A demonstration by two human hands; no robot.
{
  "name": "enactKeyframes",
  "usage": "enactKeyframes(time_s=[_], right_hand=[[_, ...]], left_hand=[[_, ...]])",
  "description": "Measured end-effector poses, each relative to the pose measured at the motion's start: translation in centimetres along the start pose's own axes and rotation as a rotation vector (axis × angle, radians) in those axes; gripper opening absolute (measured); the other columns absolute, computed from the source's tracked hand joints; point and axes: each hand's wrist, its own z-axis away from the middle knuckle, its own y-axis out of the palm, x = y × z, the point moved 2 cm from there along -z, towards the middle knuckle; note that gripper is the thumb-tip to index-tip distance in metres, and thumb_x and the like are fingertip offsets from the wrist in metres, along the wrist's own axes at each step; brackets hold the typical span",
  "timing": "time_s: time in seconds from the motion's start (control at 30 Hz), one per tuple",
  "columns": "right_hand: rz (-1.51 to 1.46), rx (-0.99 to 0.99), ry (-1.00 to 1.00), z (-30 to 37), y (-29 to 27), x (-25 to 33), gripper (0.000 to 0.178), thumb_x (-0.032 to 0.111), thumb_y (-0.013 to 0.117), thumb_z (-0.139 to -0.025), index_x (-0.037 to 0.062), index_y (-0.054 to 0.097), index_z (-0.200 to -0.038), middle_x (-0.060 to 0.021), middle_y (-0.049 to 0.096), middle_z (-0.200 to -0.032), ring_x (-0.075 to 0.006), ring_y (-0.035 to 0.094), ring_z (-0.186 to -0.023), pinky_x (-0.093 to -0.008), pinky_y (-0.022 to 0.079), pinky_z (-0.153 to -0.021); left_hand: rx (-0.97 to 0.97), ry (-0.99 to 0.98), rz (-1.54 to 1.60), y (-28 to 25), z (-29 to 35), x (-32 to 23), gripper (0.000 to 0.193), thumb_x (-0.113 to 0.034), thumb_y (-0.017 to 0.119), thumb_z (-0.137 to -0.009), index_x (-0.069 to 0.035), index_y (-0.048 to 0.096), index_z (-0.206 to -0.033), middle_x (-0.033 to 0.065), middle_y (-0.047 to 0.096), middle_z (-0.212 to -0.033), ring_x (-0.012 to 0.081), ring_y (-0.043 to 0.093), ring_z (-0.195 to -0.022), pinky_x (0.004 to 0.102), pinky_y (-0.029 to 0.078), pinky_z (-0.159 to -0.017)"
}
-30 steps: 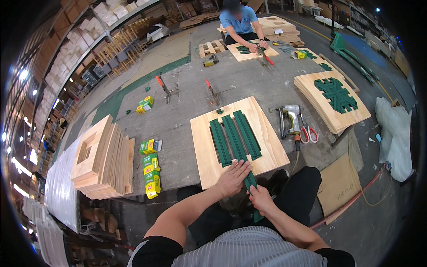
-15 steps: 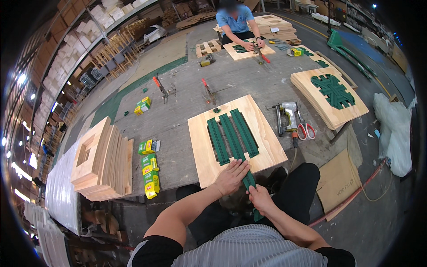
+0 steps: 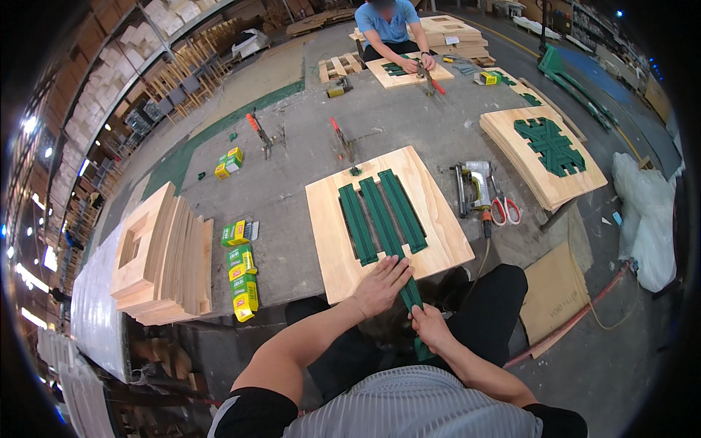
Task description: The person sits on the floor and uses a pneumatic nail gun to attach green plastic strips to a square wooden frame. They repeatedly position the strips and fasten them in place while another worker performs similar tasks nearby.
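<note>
A light wooden board (image 3: pixel 438 233) lies flat at frame centre, near edge toward the bottom. Three dark green webbing strips (image 3: pixel 382 212) run side by side across it, lengthwise and taut. The middle strip (image 3: pixel 409 292) extends past the board's near edge, lower centre.

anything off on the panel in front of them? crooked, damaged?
Nothing damaged. The middle green strap overhangs the near edge of the wooden panel, running into the right hand; the two beside it end on the board. The left hand presses flat beside it.
</note>
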Motion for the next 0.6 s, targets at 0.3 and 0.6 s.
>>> enactKeyframes(time_s=[0.3, 0.6], right_hand=[[0.192, -0.040, 0.014, -3.1, 0.1, -1.9, 0.033, 0.024, 0.050, -0.110, 0.0032, 0.060, -0.085, -0.0018, 0.052, -0.064, -0.0135, 0.047, -0.058, -0.0337, 0.039, -0.056], [0.473, 0.067, -0.547, -8.1, -0.5, -4.0, 0.036, 0.027, 0.052, -0.109, -0.0001, 0.066, -0.089, -0.0135, 0.063, -0.071, -0.0263, 0.061, -0.068, -0.0415, 0.048, -0.066]], left_hand=[[0.100, -0.004, 0.031, -0.3, -0.1, 0.9, 0.074, -0.014, 0.064, -0.086, -0.003, 0.040, -0.156, 0.0217, 0.041, -0.160, 0.0423, 0.038, -0.149, 0.0515, 0.023, -0.127], [-0.035, -0.077, 0.566, -4.5, 2.0, -3.7, 0.054, -0.012, 0.068, -0.092, -0.006, 0.058, -0.144, 0.0171, 0.059, -0.145, 0.0350, 0.052, -0.140, 0.0537, 0.035, -0.120]])
